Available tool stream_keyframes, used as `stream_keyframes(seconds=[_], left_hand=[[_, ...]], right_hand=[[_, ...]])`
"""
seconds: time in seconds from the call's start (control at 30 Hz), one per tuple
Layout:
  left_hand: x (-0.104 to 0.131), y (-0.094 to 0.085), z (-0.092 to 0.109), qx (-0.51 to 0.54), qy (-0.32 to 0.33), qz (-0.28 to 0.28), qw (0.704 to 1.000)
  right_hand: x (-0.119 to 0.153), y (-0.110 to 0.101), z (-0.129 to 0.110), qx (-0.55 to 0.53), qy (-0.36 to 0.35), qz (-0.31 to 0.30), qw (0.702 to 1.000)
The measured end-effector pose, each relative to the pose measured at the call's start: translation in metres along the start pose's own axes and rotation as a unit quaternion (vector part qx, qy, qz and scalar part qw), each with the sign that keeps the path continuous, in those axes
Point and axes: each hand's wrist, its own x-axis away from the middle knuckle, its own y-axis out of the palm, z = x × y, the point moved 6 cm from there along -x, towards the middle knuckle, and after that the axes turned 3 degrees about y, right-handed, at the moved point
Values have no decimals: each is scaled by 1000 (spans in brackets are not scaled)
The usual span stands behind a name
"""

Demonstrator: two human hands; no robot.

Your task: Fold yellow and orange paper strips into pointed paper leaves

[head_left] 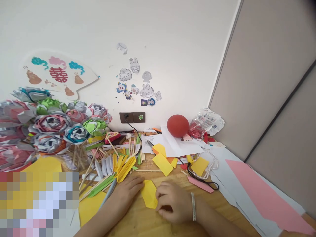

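Silver band (193, 206) on wrist, the right hand (171, 200) curls against yellow paper (148, 194), grip unclear; the left hand (128, 191), fingers loosely extended, meets its left edge; it lies between, long axis outward, far end leaning left

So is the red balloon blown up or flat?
Blown up: the red balloon is round and plump, its skin smooth, not wrinkled.

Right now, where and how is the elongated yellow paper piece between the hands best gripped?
Probably pinch the elongated yellow paper piece by its near edge, from the wearer's side: it looks thin, nearly flat on the wooden table; that edge is uncovered; the left hand's grip is at its left, the right hand's grip at its right.
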Motion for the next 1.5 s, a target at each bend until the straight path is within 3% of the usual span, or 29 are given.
stream_keyframes(seconds=[0.33, 0.6, 0.7, 0.87, 1.07, 1.23, 1.37, 1.5], left_hand=[[-4, -7, 13, -10, 73, 28, 997], [-11, -18, 25, -25, 68, 47, 996], [-10, -13, 25, -50, 58, 22, 997], [-10, -7, 22, -68, 30, -33, 997], [-13, -9, 22, -61, 4, -61, 996], [-12, -7, 23, -50, -23, -92, 994], [-10, -5, 20, -17, -81, -88, 993], [-10, -3, 19, -3, -116, -62, 991]], right_hand=[[0, 0, 19, 141, 70, -53, 986], [0, -5, 20, 226, 47, -34, 972], [-1, -2, 19, 233, 48, -28, 971], [-2, 1, 17, 209, 92, -19, 973], [-2, 2, 17, 168, 148, -7, 975], [-1, 1, 19, 72, 217, 29, 973], [1, 3, 29, -4, 297, 59, 953], [1, 5, 37, -9, 338, 74, 938]])
